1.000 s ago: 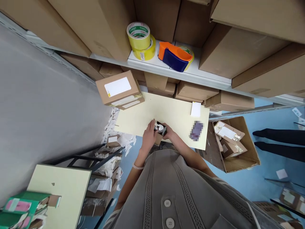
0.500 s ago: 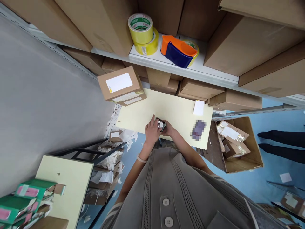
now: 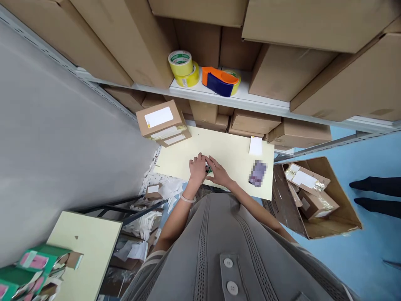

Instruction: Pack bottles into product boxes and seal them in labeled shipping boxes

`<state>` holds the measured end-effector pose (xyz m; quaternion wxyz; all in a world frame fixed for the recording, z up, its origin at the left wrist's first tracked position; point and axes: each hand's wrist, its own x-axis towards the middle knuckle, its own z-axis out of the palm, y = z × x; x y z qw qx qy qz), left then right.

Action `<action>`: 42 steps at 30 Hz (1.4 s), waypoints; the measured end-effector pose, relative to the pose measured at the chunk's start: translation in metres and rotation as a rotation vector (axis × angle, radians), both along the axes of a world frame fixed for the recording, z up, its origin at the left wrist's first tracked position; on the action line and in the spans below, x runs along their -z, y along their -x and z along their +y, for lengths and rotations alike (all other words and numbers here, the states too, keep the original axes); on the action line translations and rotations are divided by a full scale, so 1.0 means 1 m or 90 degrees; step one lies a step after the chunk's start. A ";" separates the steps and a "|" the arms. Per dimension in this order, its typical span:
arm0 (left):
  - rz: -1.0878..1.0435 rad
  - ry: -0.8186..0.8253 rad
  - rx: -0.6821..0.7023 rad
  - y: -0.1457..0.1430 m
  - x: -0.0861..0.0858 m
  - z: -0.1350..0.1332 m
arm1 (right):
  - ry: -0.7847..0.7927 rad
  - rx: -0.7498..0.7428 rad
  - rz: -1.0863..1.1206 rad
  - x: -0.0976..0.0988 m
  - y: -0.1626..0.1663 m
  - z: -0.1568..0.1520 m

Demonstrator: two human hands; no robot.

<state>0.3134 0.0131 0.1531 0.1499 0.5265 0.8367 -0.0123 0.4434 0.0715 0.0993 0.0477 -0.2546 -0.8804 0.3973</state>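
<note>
Though clearer earlier, item (image 3: 209, 169) now mostly behind left hand (image 3: 197, 168) and right hand (image 3: 220, 174)

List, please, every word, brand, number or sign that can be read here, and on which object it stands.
No text can be read with certainty.
Upper yellow tape roll, green-and-white core: printing, too small.
Brown cardboard box with yellowish tape, white label: no legible characters.
Upper brown parcel in the open cardboard carton, white label: too small.
Small object between the left hand and right hand: mostly covered, nothing legible.

No readable words or numbers anywhere
</note>
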 end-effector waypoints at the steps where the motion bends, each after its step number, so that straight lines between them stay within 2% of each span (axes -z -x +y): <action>1: 0.008 0.016 0.008 0.000 -0.001 0.002 | -0.007 0.001 -0.003 0.003 0.002 -0.002; 5: 0.033 0.069 0.030 0.001 -0.004 0.006 | -0.036 0.012 -0.003 0.010 0.006 -0.002; 9: 0.057 0.060 0.045 -0.004 -0.001 0.006 | -0.111 -0.007 -0.011 0.012 0.007 -0.003; 16: 0.050 0.072 0.002 -0.016 0.004 0.009 | -0.208 0.025 -0.021 0.016 0.009 -0.013; 21: 0.047 0.041 -0.041 -0.014 0.009 0.005 | -0.208 0.005 0.010 0.015 0.002 -0.011; 26: 0.018 -0.037 -0.025 -0.008 0.013 -0.004 | -0.191 0.013 0.008 0.015 -0.003 -0.011; 31: 0.000 -0.090 -0.048 -0.003 0.011 -0.009 | -0.192 0.020 0.004 0.018 0.001 -0.013; 37: -0.095 -0.112 -0.079 0.003 0.008 -0.024 | -0.153 -0.015 0.022 0.015 0.001 -0.015; 42: -0.077 -0.121 -0.024 0.000 0.004 -0.030 | -0.153 -0.033 0.074 0.009 0.007 -0.010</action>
